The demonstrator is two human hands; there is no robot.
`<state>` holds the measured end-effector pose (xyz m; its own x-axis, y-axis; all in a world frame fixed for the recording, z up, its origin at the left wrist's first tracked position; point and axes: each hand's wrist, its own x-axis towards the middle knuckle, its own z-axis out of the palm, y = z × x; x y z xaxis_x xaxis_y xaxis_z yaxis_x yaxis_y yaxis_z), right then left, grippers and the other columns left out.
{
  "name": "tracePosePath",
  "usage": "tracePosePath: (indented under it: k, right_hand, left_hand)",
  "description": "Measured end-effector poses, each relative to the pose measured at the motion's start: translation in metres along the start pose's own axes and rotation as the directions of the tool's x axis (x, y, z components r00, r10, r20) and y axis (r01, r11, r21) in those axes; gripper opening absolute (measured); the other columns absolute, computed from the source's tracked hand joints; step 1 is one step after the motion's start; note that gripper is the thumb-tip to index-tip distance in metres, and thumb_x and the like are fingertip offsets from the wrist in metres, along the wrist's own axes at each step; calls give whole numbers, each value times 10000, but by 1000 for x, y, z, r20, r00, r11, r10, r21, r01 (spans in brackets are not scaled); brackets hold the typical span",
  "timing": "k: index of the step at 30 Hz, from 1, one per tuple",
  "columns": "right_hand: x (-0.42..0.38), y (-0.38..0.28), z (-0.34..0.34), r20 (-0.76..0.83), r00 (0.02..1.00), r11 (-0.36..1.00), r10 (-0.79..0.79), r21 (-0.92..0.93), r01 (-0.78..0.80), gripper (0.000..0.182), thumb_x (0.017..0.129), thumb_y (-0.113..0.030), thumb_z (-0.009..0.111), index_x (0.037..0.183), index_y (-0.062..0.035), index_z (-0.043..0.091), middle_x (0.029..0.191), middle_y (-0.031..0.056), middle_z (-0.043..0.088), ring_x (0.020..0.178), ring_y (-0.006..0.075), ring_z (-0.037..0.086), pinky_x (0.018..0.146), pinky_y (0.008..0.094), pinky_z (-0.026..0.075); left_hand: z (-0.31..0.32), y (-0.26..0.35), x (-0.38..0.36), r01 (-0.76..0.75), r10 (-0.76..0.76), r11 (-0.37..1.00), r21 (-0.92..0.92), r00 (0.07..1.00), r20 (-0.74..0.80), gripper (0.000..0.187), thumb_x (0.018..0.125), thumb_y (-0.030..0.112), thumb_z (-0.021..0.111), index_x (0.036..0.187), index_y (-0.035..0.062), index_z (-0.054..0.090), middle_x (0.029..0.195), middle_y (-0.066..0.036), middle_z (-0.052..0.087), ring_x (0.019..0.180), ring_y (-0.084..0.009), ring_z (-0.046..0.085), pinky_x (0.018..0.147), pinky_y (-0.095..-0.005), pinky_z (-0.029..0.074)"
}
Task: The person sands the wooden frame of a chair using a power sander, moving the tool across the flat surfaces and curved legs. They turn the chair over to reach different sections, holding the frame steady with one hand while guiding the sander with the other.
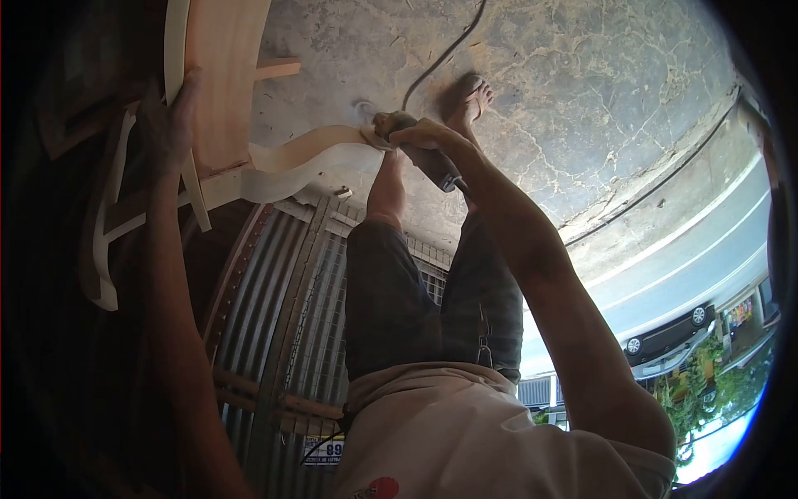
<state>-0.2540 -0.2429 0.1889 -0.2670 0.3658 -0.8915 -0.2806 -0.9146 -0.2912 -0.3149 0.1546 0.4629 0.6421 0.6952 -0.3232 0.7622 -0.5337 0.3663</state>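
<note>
My left hand [173,125] grips the edge of a pale, unpainted wooden chair [223,75], its fingers partly in shadow. A curved chair leg [320,143] reaches from the seat towards the middle of the view. At the end of that leg, my right hand [428,135] is closed around the body of an angle grinder [431,166]. The grinder's head is at the leg's tip; the disc is mostly hidden, so contact is hard to make out.
A dark cord [445,54] runs over the cracked concrete floor [573,91]. My bare foot [472,98] stands close beyond the grinder. Corrugated metal sheeting [266,291] and wire mesh are at the lower left. A parked car [665,341] appears upside down at the right.
</note>
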Motion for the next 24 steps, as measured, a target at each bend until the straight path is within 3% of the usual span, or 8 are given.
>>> tracePosePath:
  k: [6, 9, 15, 21, 24]
  right_hand:
    - [-4, 18, 6, 72, 997, 987, 37, 154, -48, 733, 739, -601, 840, 1110, 30, 811, 1032, 170, 796, 904, 267, 771, 792, 368, 581]
    - [-10, 23, 4, 15, 1000, 1000, 24, 19, -25, 650, 790, -591, 824, 1053, 3, 812, 1015, 123, 791, 873, 227, 760, 765, 356, 590]
    - [-27, 35, 2, 58, 998, 990, 7, 139, -15, 647, 778, -577, 839, 1057, 5, 805, 986, 131, 779, 842, 239, 749, 744, 353, 584]
    - [-11, 42, 3, 119, 993, 955, 11, 295, -46, 621, 743, -501, 873, 1060, 24, 778, 903, 161, 769, 758, 251, 769, 659, 358, 612]
    - [-13, 38, 3, 149, 988, 934, -25, 356, -30, 606, 748, -481, 873, 1075, 18, 771, 924, 161, 765, 731, 251, 758, 650, 352, 610]
  left_hand:
    - [0, -10, 3, -37, 38, 998, -43, 999, 11, 597, 1010, 450, 749, 1258, -92, 702, 1072, -177, 759, 1005, -252, 727, 908, -406, 555]
    - [-1, -10, 5, -73, 74, 995, -64, 997, 10, 613, 1011, 444, 751, 1277, -106, 702, 1108, -185, 755, 1040, -253, 719, 926, -398, 549]
    - [2, -6, 5, -31, 31, 996, -89, 1000, 0, 642, 1011, 462, 750, 1315, -102, 706, 1150, -183, 755, 1069, -269, 716, 962, -396, 535]
    - [0, -20, 14, -77, 77, 996, -50, 997, -9, 693, 1014, 490, 743, 1394, -87, 685, 1294, -188, 737, 1215, -284, 688, 1063, -402, 505]
    - [-2, -15, 8, 73, -71, 996, -46, 997, 30, 715, 1020, 493, 731, 1447, -77, 658, 1391, -196, 701, 1318, -294, 647, 1120, -399, 473]
